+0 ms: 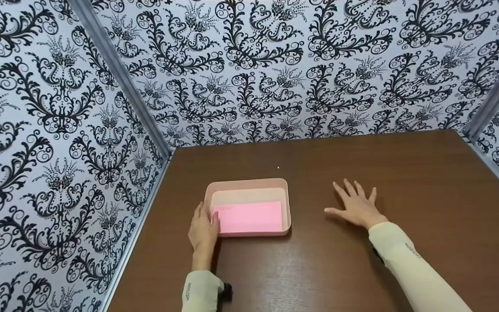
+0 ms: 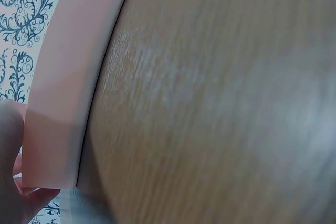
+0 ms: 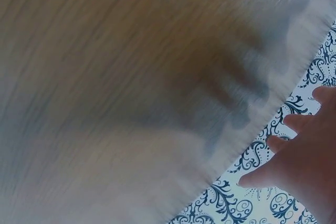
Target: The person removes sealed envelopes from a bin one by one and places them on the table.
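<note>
A shallow light-pink tray point(image 1: 249, 185) with rounded corners rests on the wooden table, left of centre. In its front half lies a flat, bright pink rectangular piece point(image 1: 251, 217). My left hand point(image 1: 203, 227) grips the tray's left side, with the thumb over the rim and the fingers along the outer wall. The left wrist view shows the tray's outer wall point(image 2: 68, 82) close up, with fingers around its end. To the right of the tray, my right hand point(image 1: 357, 207) is spread palm down over the table, holding nothing; its shadow shows in the right wrist view.
The brown table point(image 1: 310, 268) reaches back to a wall point(image 1: 275, 99) with black scroll patterns on white. A similar patterned wall point(image 1: 59, 173) stands along the left side, with grey strips at the corners.
</note>
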Motion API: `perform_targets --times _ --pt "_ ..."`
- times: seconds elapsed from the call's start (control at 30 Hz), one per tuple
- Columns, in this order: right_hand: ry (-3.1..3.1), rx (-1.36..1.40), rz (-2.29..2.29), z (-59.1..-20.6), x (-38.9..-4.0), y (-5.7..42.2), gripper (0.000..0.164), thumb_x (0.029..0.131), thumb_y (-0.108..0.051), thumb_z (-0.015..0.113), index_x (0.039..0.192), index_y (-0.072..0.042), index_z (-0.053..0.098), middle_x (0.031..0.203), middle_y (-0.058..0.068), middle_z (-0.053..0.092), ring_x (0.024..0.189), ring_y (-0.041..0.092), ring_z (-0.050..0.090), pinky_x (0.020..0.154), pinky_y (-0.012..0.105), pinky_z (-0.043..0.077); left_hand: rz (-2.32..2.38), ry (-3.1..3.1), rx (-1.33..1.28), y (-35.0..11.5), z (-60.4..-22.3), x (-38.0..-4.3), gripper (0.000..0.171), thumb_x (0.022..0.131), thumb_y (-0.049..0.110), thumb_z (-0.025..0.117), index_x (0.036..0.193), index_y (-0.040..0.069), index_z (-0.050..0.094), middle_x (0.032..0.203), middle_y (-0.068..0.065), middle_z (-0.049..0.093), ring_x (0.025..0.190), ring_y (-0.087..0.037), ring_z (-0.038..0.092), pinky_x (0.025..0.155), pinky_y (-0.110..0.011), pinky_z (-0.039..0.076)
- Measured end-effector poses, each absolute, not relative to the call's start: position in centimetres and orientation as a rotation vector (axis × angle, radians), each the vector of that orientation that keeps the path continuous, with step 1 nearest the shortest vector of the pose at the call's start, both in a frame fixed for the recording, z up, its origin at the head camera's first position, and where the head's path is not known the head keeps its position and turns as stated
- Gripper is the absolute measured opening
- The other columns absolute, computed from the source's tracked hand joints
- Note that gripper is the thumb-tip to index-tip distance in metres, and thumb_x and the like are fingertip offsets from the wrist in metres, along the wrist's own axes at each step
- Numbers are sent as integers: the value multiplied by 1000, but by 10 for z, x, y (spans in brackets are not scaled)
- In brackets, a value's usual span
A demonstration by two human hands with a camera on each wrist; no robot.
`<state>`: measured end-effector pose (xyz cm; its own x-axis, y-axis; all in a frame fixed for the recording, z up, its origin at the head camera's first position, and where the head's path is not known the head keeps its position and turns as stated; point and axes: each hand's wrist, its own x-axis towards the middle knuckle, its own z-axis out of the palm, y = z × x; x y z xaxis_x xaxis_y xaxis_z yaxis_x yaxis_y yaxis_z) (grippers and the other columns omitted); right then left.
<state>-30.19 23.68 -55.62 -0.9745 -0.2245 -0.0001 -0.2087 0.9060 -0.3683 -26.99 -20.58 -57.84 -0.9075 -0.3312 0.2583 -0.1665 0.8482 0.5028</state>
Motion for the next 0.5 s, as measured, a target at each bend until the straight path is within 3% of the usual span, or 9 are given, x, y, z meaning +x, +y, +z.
perform_targets --times 0.27,0.5 --pt "3043 -353 -571 -559 -304 236 95 87 -67 60 159 -15 26 165 26 14 148 55 9 106 83 -8 -775 -2591 385 -208 -581 -267 46 98 31 59 140 11 57 143 -11 58 115 -41 64 88 -58 54" --pt "3069 -367 -587 -559 -305 234 95 87 -65 61 159 -15 25 165 25 14 149 53 10 107 82 -7 -796 -2568 433 -210 -581 -268 38 99 25 59 134 10 62 136 -13 64 117 -40 64 91 -57 53"
